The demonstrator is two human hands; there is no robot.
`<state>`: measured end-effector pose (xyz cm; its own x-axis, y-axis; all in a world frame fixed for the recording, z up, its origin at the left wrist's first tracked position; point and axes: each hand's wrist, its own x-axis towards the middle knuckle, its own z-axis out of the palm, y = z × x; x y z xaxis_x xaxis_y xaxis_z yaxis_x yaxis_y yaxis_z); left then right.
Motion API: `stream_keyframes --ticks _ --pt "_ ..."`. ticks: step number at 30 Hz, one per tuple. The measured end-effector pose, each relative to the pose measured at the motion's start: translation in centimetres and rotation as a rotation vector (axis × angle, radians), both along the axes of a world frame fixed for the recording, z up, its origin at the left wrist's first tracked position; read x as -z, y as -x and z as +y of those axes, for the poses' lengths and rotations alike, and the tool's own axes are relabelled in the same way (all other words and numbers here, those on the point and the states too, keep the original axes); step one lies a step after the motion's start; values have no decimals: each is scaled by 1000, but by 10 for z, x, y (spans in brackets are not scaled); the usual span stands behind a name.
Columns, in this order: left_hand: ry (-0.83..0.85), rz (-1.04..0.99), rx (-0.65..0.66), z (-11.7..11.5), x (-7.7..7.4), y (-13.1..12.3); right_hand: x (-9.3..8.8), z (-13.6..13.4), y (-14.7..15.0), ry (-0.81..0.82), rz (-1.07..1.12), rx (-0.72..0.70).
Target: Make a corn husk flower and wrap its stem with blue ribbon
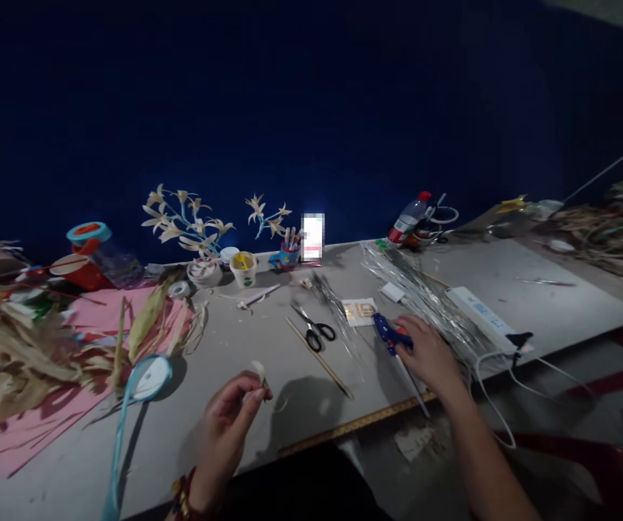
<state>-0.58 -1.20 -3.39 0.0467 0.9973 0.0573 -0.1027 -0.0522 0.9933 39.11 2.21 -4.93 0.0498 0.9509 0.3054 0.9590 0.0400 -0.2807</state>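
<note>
My left hand (224, 427) pinches a small pale husk petal (260, 373) between thumb and forefinger, near centre above the table (246, 347). My right hand (425, 354) is closed on the handle of the blue glue gun (386, 329), near right.

Judgement: I should pinch the petal at its base and keep the nozzle clear of my fingertips.

Far side: the white cup (244, 269) holds something yellow, and the blue pot (289, 257) holds pens.
</note>
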Motion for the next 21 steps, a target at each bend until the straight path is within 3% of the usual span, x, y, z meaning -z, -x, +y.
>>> stream_keyframes --ticks 3,7,16,21 --pt "-26 15 29 2 -3 -6 19 3 -41 154 -156 -60" --pt "-50 39 19 1 -7 -10 34 9 -52 177 -172 -131" --pt "-91 106 24 2 -13 -10 30 10 -56 180 -183 -176" --pt "-90 101 49 5 -14 -13 17 15 -59 227 280 -151"
